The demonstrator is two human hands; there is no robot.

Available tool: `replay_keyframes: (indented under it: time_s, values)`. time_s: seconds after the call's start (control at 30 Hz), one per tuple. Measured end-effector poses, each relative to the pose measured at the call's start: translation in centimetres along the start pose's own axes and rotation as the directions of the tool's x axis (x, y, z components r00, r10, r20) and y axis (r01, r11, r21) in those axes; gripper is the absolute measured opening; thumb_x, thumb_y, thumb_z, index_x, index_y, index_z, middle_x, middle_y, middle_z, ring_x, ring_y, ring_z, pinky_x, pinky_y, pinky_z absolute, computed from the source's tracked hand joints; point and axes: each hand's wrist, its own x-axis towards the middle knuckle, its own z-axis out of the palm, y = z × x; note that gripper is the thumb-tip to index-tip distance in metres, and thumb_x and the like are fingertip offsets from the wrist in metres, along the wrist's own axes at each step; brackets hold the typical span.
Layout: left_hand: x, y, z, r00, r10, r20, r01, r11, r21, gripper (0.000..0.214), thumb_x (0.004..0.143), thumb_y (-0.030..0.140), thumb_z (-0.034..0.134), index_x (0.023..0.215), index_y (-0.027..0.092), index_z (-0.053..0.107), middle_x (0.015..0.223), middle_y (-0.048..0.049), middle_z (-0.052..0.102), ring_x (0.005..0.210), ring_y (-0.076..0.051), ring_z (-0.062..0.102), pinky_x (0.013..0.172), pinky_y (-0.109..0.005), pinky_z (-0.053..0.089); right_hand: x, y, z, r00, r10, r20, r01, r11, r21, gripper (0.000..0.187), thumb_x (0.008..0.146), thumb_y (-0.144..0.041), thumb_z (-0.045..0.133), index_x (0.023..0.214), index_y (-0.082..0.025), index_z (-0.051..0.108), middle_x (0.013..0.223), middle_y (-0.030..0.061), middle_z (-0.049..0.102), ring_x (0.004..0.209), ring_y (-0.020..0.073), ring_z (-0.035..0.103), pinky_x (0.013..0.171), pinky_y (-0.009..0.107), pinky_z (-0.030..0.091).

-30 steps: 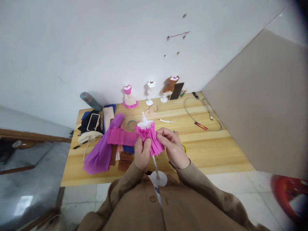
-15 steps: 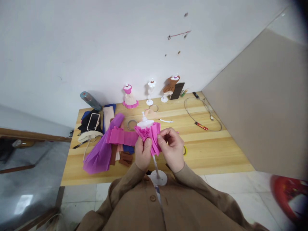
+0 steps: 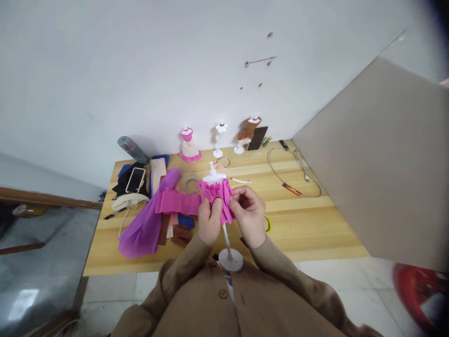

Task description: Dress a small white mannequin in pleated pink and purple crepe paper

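Pleated pink crepe paper [image 3: 217,188] wraps the torso of a small white mannequin [image 3: 215,178] on a stand with a round base [image 3: 230,260]. My left hand [image 3: 210,217] grips the paper from the left, thumb pressed on its front. Thumb and fingers of my right hand [image 3: 249,215] pinch the paper's right edge. A flat tail of the same pink strip [image 3: 178,202] runs left from behind my left hand, over purple crepe paper [image 3: 149,224]. The mannequin's lower torso is hidden by the paper and my hands.
Along the wall stand a pink-and-cream dressed mannequin [image 3: 190,144], a bare one [image 3: 219,138] and a brown-dressed one [image 3: 249,131]. A bottle [image 3: 132,150] and a phone [image 3: 135,180] are at left. Yellow tape [image 3: 268,223] and a looped cable [image 3: 320,185] lie at right.
The camera view has tilted slightly. Both hands keep hold of the pink paper, and its gathers at the top look somewhat rearranged.
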Motion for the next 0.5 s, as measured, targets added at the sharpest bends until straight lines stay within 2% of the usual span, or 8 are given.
replay_keyframes:
  time_s: [0.1,0.27,0.5]
  values:
    - [0.3,0.4,0.1,1.000,0.020,0.010,-0.020,1.000,-0.011,0.027,0.088,0.042,0.054,0.086,0.017,0.062,0.081,-0.0046,0.068,0.076,-0.018,0.061,0.072,-0.031,0.048,0.6,-0.3,-0.4,0.999,0.016,0.050,-0.018,0.999,0.037,0.010,0.073,-0.023,0.066,0.070,-0.020,0.057,0.060,-0.0049,0.051,0.053,0.0106,0.044,0.051,0.025,0.038]
    - [0.3,0.6,0.0,0.999,0.015,0.028,-0.015,1.000,-0.017,0.028,0.090,0.044,0.053,0.087,0.017,0.063,0.081,-0.0045,0.068,0.077,-0.019,0.062,0.075,-0.033,0.048,0.5,-1.2,-0.9,0.993,-0.021,0.112,0.021,1.000,0.001,0.010,0.083,-0.028,0.061,0.076,-0.020,0.060,0.066,-0.0033,0.051,0.058,0.0117,0.045,0.054,0.025,0.038]
    - [0.2,1.1,0.0,1.000,0.007,0.016,-0.007,1.000,-0.009,0.032,0.088,0.048,0.054,0.087,0.017,0.063,0.080,-0.0044,0.068,0.076,-0.019,0.061,0.073,-0.032,0.048,0.1,-1.2,-0.7,0.987,-0.151,0.053,0.157,0.976,-0.149,0.011,0.084,-0.026,0.062,0.076,-0.020,0.062,0.067,-0.0017,0.051,0.063,0.0137,0.048,0.057,0.027,0.039]
